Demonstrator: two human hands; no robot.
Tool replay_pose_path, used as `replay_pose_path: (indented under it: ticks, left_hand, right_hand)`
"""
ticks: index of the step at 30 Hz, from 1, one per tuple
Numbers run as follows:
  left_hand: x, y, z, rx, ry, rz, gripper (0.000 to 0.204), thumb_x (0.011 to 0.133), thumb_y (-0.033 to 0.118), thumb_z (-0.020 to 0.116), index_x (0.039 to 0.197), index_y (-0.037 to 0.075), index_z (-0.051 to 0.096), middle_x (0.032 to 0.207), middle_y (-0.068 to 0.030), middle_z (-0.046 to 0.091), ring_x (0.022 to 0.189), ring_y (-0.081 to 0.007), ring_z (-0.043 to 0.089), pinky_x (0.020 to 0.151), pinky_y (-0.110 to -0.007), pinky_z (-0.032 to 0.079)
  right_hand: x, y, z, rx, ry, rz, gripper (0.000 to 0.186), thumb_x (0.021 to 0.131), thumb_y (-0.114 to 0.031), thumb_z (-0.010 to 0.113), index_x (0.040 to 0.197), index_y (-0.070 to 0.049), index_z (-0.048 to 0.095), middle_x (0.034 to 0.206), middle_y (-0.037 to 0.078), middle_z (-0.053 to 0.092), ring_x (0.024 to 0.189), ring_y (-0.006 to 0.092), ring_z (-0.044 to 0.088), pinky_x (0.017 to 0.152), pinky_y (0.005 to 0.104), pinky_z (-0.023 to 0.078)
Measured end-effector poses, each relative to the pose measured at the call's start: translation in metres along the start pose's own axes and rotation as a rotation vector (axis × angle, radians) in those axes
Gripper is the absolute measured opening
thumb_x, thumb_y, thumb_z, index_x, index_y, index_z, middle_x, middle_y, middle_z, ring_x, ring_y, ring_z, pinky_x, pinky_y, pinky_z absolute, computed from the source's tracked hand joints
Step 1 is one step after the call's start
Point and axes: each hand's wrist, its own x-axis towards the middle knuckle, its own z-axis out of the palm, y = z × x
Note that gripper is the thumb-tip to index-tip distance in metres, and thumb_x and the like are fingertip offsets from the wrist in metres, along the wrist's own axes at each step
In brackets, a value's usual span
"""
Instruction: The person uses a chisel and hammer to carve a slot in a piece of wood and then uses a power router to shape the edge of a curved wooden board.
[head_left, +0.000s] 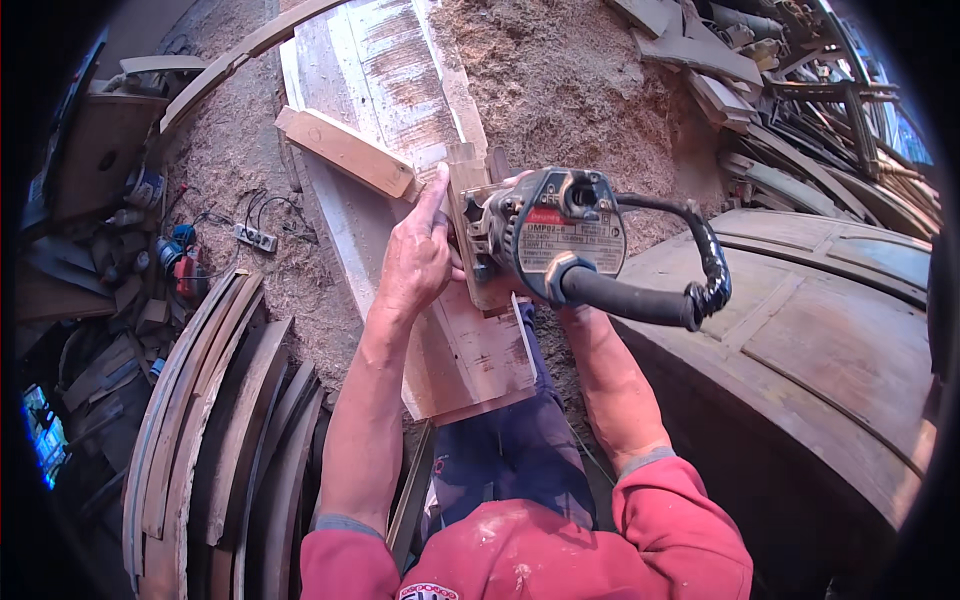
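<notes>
An electric planer (570,235), dark with a printed plate, is tipped on its side over a long pale board (470,350). Its thick black cord loops off to the right. My right hand is mostly hidden behind the planer body; its forearm runs up to the tool's underside, so it appears to grip it. Along the planer's left side stands a narrow brown wooden piece (467,205). My left hand (420,250) is closed on that piece, index finger stretched along its edge, other fingers curled. A short squared wooden block (350,152) lies across the board, just beyond my left hand.
Wood shavings (570,80) cover the ground. Curved planks (200,430) are stacked at left, near a power strip (255,237) and a red-and-blue tool (187,265). A large panelled wooden door (800,330) lies at right; scrap timber (790,150) is heaped behind it.
</notes>
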Motion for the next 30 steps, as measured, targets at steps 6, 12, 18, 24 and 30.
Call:
replay_pose_path:
  ticks: [6,12,18,24,30]
  left_hand:
    - [-0.062,-0.036,0.047,0.203,0.348,0.224,0.073,0.098,0.02,0.064,0.156,-0.006,0.028,0.118,-0.0221,0.059,0.1,-0.0321,0.063,0.089,-0.048,0.054]
    - [-0.079,-0.022,0.081,0.498,0.3,0.067,0.096,0.08,0.036,0.084,0.15,-0.009,0.037,0.127,-0.0195,0.054,0.114,-0.0362,0.052,0.096,-0.05,0.04]
    - [-0.079,-0.034,0.079,0.487,0.303,0.179,0.094,0.082,0.036,0.082,0.148,-0.011,0.036,0.126,-0.0231,0.053,0.112,-0.039,0.052,0.094,-0.05,0.04]
    - [-0.078,-0.033,0.076,0.451,0.295,0.138,0.093,0.083,0.028,0.081,0.152,-0.011,0.032,0.13,-0.0258,0.053,0.118,-0.0422,0.051,0.099,-0.052,0.04]
    - [-0.078,-0.032,0.071,0.433,0.285,0.172,0.091,0.085,0.027,0.079,0.151,-0.013,0.031,0.128,-0.0267,0.053,0.116,-0.0426,0.052,0.099,-0.051,0.04]
  right_hand:
    - [0.001,0.0,-0.004,-0.094,0.016,-0.079,0.034,0.094,-0.027,0.062,0.121,-0.005,0.063,0.119,0.015,0.064,0.106,0.0282,0.066,0.09,0.0417,0.057]
    - [0.004,0.006,-0.001,-0.096,0.015,-0.091,0.035,0.091,-0.024,0.066,0.121,-0.005,0.064,0.117,0.013,0.065,0.106,0.0278,0.066,0.092,0.0416,0.056]
    - [0.021,0.022,0.007,-0.128,0.021,-0.096,0.037,0.087,-0.021,0.07,0.121,-0.005,0.066,0.116,0.012,0.067,0.107,0.0275,0.066,0.094,0.0415,0.054]
    - [0.035,0.028,0.0,-0.432,-0.11,-0.053,0.039,0.084,-0.017,0.075,0.121,-0.005,0.067,0.114,0.011,0.069,0.107,0.0271,0.067,0.097,0.0414,0.053]
    - [0.056,0.038,0.002,-0.73,-0.126,-0.394,0.047,0.071,-0.006,0.082,0.117,-0.006,0.073,0.117,0.01,0.07,0.109,0.0257,0.066,0.099,0.0409,0.05]
